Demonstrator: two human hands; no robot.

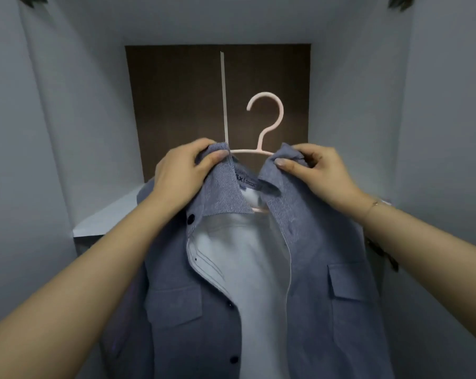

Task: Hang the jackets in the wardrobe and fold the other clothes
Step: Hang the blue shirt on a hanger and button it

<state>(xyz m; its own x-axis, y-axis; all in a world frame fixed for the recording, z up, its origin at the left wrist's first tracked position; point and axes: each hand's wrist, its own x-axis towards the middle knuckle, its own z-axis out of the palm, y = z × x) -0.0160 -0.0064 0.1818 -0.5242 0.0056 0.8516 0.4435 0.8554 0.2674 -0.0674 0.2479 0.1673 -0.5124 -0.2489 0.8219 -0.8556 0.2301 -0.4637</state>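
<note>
So we're mid-hang, I'd say: left hand (pixel 183 170) and right hand (pixel 317 170) each pinch the collar of the jacket (pixel 340 255), dead center on its hanger (pixel 261 127), whose free hook at 12 o'clock needs a rail I can't see.

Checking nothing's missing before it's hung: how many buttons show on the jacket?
3 on the jacket: one button below the collar, by the left hand; one mid-placket; one near the bottom. Others may be hidden by folds or out of frame.
</note>
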